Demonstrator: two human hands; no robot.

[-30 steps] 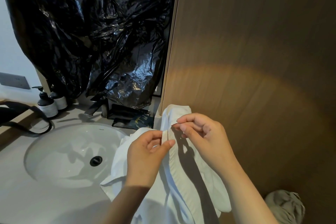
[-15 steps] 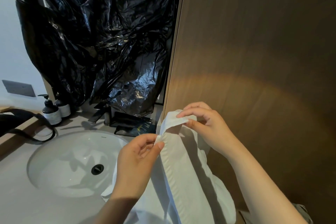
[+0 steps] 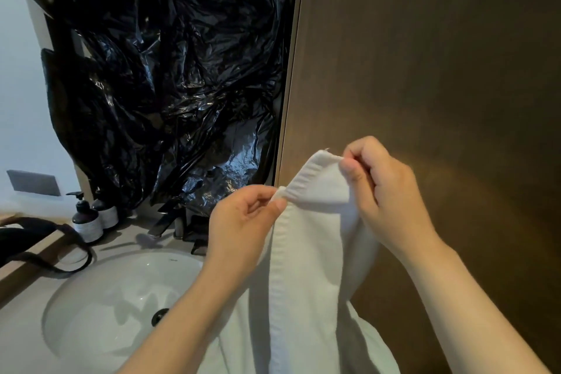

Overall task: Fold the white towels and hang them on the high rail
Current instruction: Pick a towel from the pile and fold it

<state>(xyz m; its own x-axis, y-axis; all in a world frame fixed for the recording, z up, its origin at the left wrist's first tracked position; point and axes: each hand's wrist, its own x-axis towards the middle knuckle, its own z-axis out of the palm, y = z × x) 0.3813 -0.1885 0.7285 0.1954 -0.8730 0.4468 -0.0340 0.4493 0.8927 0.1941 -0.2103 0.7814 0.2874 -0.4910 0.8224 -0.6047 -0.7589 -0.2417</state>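
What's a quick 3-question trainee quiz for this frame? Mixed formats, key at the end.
1. True or false: the left hand and the right hand both pinch the hemmed edge of the white towel.
2. What lies to the left of the hanging towel? A) a white sink B) a stove C) a bed
3. Fill in: the ___ hand holds the towel's edge higher.
Key: 1 true; 2 A; 3 right.
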